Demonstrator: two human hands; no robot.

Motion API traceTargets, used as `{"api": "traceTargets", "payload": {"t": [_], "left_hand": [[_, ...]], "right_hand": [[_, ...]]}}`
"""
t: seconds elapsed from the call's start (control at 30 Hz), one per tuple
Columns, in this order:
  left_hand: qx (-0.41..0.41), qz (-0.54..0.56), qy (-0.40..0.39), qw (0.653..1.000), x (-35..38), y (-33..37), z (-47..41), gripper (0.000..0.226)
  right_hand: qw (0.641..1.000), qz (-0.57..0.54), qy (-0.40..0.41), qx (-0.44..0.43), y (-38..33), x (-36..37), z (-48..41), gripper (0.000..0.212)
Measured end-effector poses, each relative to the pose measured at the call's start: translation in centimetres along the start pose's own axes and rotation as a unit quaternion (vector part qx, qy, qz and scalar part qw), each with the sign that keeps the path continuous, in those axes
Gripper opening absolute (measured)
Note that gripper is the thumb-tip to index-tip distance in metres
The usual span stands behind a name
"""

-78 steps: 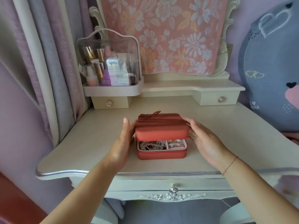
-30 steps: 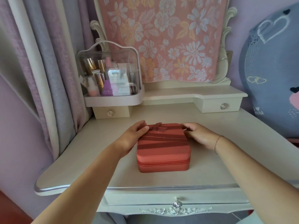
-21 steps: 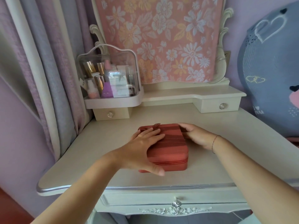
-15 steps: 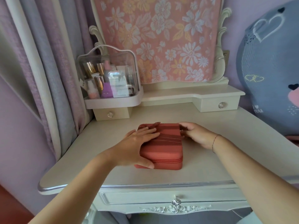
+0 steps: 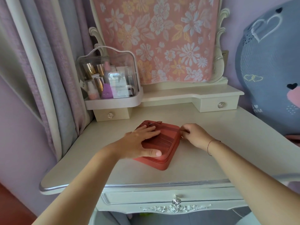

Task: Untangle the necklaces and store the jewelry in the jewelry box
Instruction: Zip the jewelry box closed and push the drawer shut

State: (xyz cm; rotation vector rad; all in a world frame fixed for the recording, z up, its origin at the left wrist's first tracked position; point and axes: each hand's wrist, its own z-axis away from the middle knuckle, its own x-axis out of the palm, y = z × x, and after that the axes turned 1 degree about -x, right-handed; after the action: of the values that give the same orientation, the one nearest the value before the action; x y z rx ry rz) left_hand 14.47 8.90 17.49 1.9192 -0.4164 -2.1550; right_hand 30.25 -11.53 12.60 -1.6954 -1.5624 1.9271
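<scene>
The red jewelry box (image 5: 164,149) lies closed on the white dressing table (image 5: 214,164), turned so one corner faces me. My left hand (image 5: 139,143) rests flat on its lid, fingers straight and thumb along the near edge. My right hand (image 5: 194,135) is at the box's right rear corner, fingertips curled and pinching at the zipper line there. The pull itself is hidden by the fingers. No necklaces or other jewelry show outside the box.
A clear-lidded cosmetics organizer (image 5: 110,82) stands at the back left on a small drawer unit. A second small drawer (image 5: 220,105) sits at the back right under a shelf. Curtains (image 5: 48,62) hang on the left, and a large grey plush cushion (image 5: 272,70) leans on the right.
The lid came down and the box is closed. My left hand moved onto the lid, and the box has turned with its near end swinging right. My right hand stays at the rear corner.
</scene>
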Motion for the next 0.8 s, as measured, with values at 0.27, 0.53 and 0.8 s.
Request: {"api": "traceTargets", "payload": {"t": [0.27,0.53,0.8], "left_hand": [[-0.026,0.008,-0.007,1.0,-0.2,0.5,0.2,0.101],[-0.003,0.007,0.032,0.999,0.6,-0.1,-0.2,0.116],[0.018,-0.007,0.148,0.989,2.3,-0.5,0.3,0.112]], "right_hand": [[0.991,0.131,0.02,-0.037,-1.1,-1.5,3.6,0.017],[0.989,0.097,0.011,-0.115,-4.1,1.5,9.3,0.006],[0.996,-0.035,0.013,-0.08,-5.4,4.2,12.5,0.015]]}}
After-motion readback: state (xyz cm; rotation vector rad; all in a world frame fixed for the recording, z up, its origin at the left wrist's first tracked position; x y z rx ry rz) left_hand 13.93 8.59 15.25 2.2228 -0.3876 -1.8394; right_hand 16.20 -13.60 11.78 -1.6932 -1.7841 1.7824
